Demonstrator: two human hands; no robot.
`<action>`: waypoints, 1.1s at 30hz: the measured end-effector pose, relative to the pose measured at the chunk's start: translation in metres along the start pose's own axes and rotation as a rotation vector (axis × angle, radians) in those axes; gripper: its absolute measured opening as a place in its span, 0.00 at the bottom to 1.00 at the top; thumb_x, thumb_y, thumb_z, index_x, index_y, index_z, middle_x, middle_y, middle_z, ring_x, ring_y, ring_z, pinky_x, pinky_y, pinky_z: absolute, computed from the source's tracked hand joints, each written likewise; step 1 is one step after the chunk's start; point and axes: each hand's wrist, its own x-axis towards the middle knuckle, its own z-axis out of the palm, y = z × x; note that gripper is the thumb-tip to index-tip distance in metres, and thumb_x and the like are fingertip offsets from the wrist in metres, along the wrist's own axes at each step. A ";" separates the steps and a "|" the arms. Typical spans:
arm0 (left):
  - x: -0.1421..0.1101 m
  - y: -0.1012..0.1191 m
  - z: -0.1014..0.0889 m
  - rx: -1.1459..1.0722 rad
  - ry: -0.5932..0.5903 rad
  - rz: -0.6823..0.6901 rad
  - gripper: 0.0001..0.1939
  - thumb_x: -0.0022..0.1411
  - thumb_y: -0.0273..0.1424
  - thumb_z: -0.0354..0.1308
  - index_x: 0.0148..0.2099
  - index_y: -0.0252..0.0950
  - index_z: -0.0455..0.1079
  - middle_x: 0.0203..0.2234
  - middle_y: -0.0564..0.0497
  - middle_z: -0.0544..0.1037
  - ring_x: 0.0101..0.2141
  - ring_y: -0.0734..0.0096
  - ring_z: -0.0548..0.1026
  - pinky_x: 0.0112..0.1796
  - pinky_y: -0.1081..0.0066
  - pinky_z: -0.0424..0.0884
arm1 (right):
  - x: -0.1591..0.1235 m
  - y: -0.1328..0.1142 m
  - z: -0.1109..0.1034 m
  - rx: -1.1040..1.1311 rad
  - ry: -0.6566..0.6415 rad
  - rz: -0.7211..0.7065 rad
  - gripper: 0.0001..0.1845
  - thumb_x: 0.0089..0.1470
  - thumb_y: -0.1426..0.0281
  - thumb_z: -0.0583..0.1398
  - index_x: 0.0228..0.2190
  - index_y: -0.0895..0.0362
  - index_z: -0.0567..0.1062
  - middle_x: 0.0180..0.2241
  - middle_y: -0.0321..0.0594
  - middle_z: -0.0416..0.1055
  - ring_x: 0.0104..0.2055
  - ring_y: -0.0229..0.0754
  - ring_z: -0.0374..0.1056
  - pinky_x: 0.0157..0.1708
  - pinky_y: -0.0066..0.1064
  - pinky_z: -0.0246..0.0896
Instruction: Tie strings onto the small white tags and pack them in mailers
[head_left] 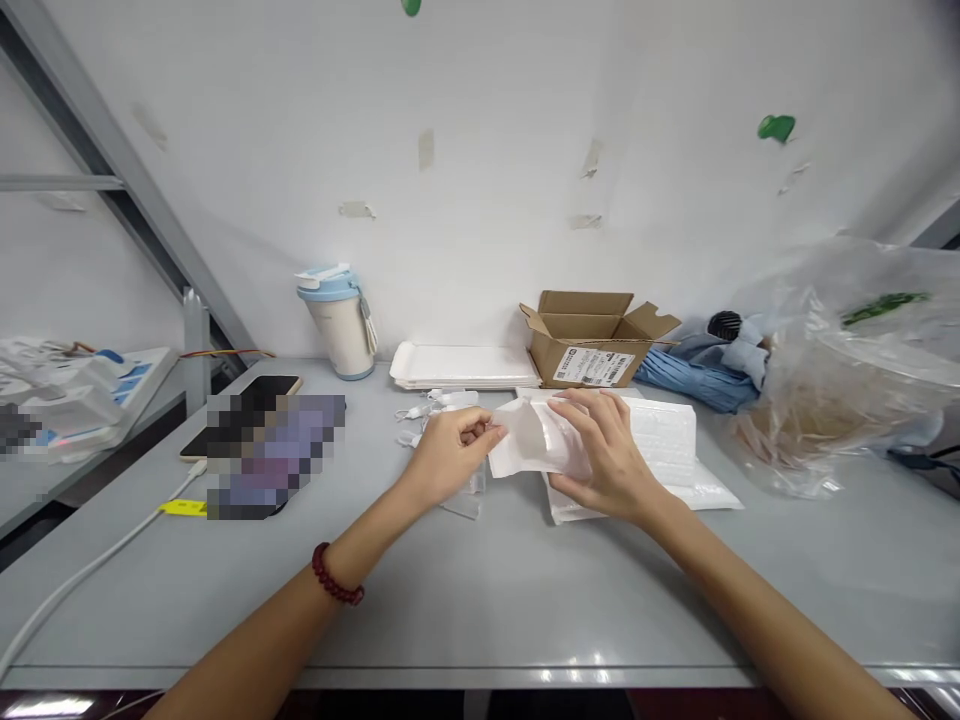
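Between my hands, raised a little over the table, is a small white padded envelope (526, 452). My left hand (454, 450), with a dark red bead bracelet on its wrist, is closed in a pinch at the envelope's left edge. My right hand (609, 455) grips the envelope's right side, thumb below and fingers on top. Under and behind the right hand lie more white padded envelopes (664, 445). Small clear plastic pieces with white loops (431, 408) lie behind and beneath my left hand, which partly hides them.
A stack of white padded envelopes (465, 365) lies by the wall next to an open cardboard box (592, 345). A tumbler (341, 325), a phone (259, 395) and a blurred-out item (281, 460) are on the left. Blue cloth (697, 375) and a clear plastic bag (832, 390) occupy the right.
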 end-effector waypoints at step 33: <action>0.028 -0.056 -0.061 0.585 0.300 0.062 0.11 0.57 0.32 0.52 0.34 0.35 0.74 0.30 0.48 0.76 0.29 0.68 0.69 0.34 0.68 0.65 | -0.008 0.013 0.018 0.001 -0.201 0.253 0.34 0.46 0.67 0.57 0.55 0.58 0.55 0.50 0.52 0.60 0.51 0.55 0.55 0.51 0.49 0.48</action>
